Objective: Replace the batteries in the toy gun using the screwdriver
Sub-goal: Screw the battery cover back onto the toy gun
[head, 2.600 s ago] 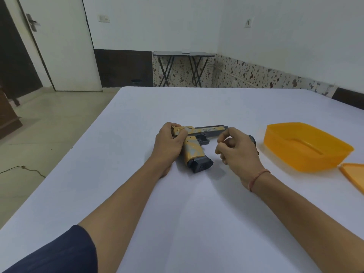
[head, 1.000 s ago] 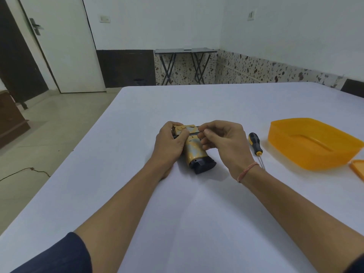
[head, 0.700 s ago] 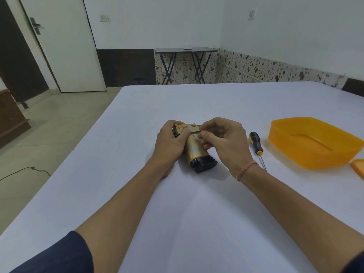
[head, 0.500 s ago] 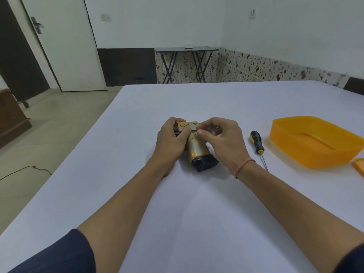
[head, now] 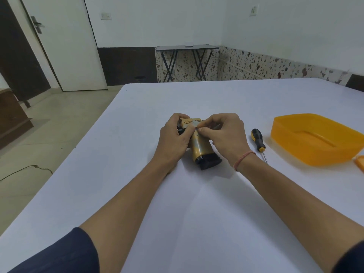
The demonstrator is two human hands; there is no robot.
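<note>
I'm bracing the yellow-and-black plastic toy gun (head: 201,146), left hand (head: 174,136) gripping, right hand (head: 226,134) pinching its top (likely opening it).

White table (head: 197,213) — toy gun (head: 201,147), screwdriver (head: 258,139), orange tub (head: 315,157), orange lid (head: 360,162) beside it

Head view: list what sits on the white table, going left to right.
left hand → toy gun → right hand → screwdriver → orange tub → flat orange piece, cut off by the right edge. Both hands grip the toy gun, so those three overlap in part.
</note>
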